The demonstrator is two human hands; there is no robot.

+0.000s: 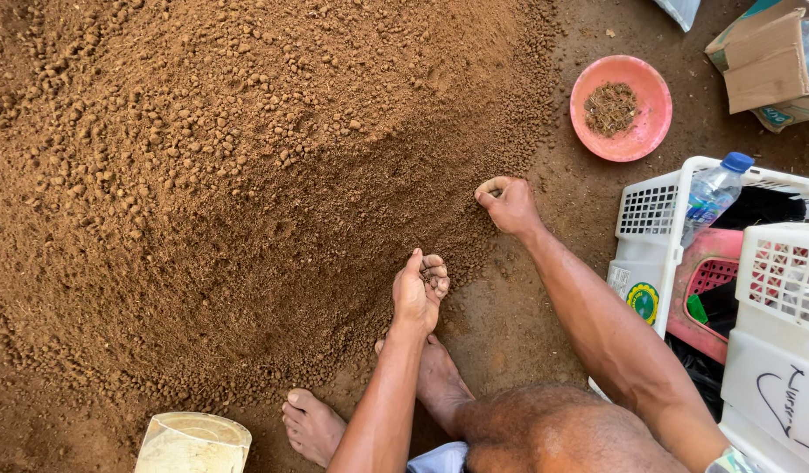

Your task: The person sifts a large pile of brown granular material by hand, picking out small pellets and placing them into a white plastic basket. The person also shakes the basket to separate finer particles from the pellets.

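A big heap of brown crumbly soil [229, 166] with many small clods covers the ground ahead of me. My left hand [418, 289] hovers over its near edge, fingers curled around a small clump of soil. My right hand [508, 204] rests further right at the edge of the heap, fingers closed and pinching at the soil; what it grips is hidden. My bare feet [313, 425] sit on the ground below my hands.
A pink bowl [636, 131] with a small pile of dry roots lies at the upper right. White plastic baskets [654, 219] stand at the right, holding a plastic bottle [713, 194]. Cardboard boxes [768, 61] sit in the top right corner. A pale bucket [194, 442] stands at bottom left.
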